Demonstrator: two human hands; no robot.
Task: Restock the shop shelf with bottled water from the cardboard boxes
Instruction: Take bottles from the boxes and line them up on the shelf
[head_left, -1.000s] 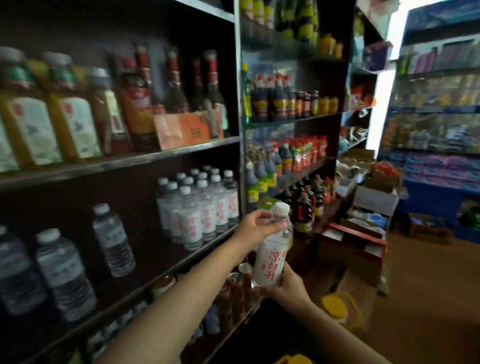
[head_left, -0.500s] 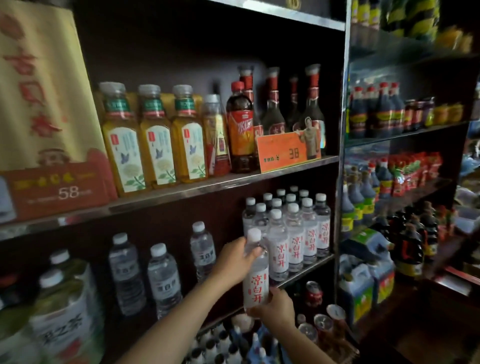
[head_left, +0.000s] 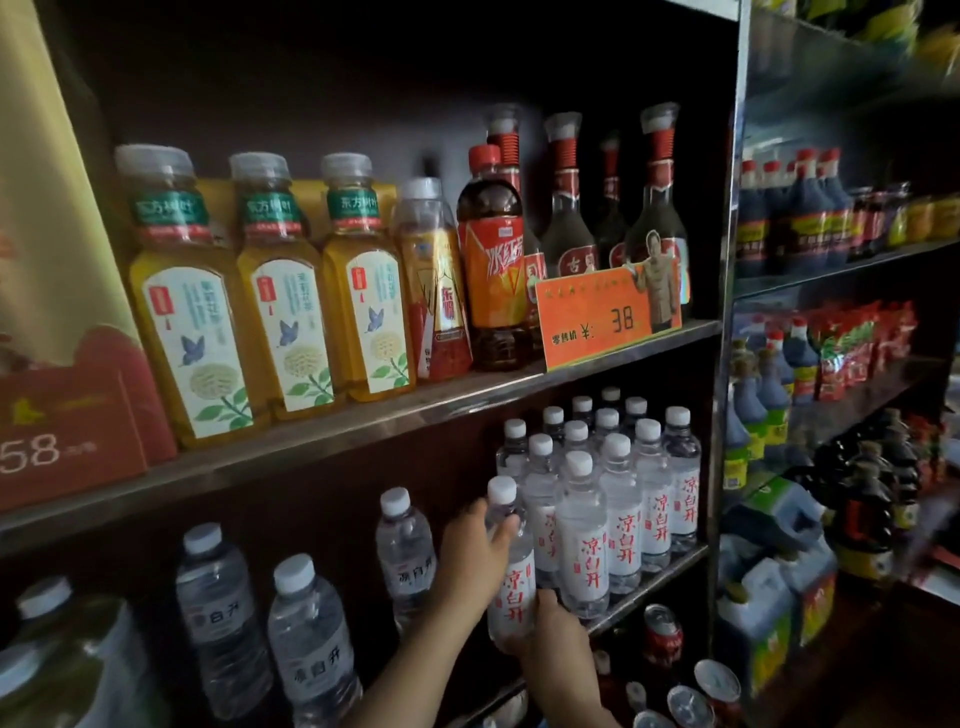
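Both hands hold one water bottle (head_left: 511, 571) upright at the front edge of the shelf (head_left: 649, 582), just left of the packed group of matching bottles (head_left: 618, 499) with red lettering. The left hand (head_left: 475, 556) wraps the upper half from the left: its fingers (head_left: 501, 530) curl around the clear shoulder just below the white cap, and the palm lies against the bottle's left side. The right hand (head_left: 545, 631) comes from below, and its fingers close around the base, covering the bottom of the bottle. The label with its red characters shows between the two hands. The bottle touches or nearly touches the nearest bottle of the group; whether its base rests on the shelf cannot be told. Further left on the same shelf stand three clear bottles with darker labels (head_left: 311, 639), spaced apart. The shelf above carries yellow tea bottles (head_left: 275, 291) and an orange price card (head_left: 605, 317) reading 38.
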